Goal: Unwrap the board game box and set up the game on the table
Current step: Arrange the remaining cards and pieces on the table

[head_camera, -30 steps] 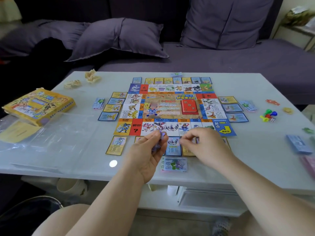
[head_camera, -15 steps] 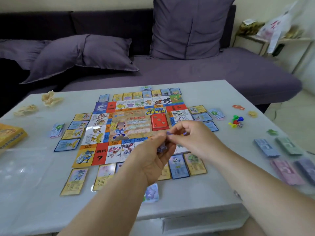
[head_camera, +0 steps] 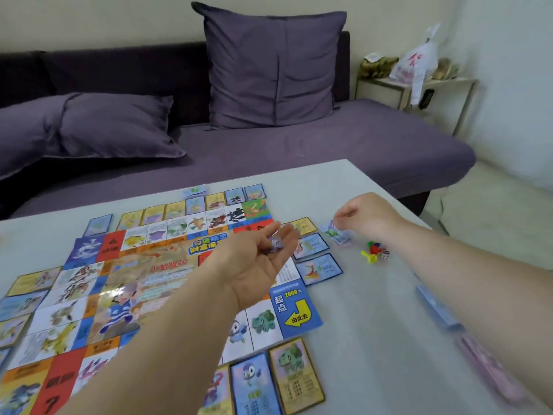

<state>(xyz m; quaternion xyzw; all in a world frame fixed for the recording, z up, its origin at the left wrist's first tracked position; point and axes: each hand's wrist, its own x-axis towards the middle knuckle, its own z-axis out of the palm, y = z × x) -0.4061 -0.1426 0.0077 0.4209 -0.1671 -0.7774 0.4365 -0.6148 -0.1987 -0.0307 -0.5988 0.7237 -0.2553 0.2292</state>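
The game board [head_camera: 155, 274] lies flat on the white table [head_camera: 374, 339], with property cards such as the green-creature one [head_camera: 296, 374] set along its edges. My left hand [head_camera: 254, 262] hovers palm-up over the board's right side and holds a small bundle of purple play-money notes [head_camera: 276, 244] in its curled fingers. My right hand [head_camera: 366, 215] reaches to the far right of the board and pinches a note on top of a small money pile [head_camera: 334, 233] lying on the table.
Coloured pawns [head_camera: 371, 253] and dice [head_camera: 384, 256] sit just right of the board. Blurred blue [head_camera: 437, 310] and pink [head_camera: 490, 366] money stacks lie under my right forearm. A purple sofa [head_camera: 299, 145] with cushions runs behind the table; a side table [head_camera: 419, 85] stands beyond.
My hands have parted: the right one moved from the left hand out to the money pile on the right. The left hand stayed over the board with the purple notes. The view swung right.
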